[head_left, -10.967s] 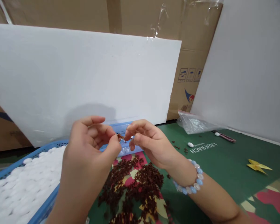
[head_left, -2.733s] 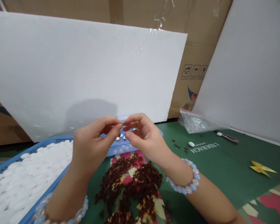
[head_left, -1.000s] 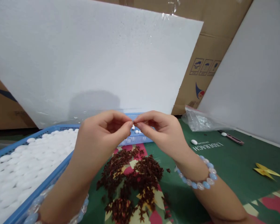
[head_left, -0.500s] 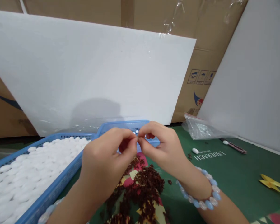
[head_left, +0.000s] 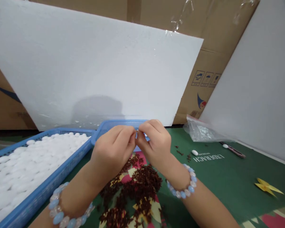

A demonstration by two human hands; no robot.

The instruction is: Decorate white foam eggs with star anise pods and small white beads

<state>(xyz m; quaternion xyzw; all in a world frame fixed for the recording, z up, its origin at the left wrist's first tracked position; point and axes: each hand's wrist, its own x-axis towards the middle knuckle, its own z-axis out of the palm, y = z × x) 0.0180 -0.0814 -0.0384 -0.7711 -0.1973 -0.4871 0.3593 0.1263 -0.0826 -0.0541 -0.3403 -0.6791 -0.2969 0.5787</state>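
Observation:
My left hand and my right hand meet fingertip to fingertip in the middle. Thumb and index finger are pinched together on each. Whatever sits between the fingertips is too small or hidden to make out. Below them lies a loose heap of small dark brown dried pieces on a patterned part of the green surface. Behind the hands stands a small blue basket, partly covered by them. On the left, a larger blue basket holds many white oval pieces.
One white oval piece lies to the right, near some brown bits. Beyond are a clear plastic bag, tweezers with a white piece by them, and a yellow pointed object. A white board stands behind.
Both hands have shifted slightly and turned, their fingers now more curled and pinched closer together. More brown bits show on the green surface right of the hands.

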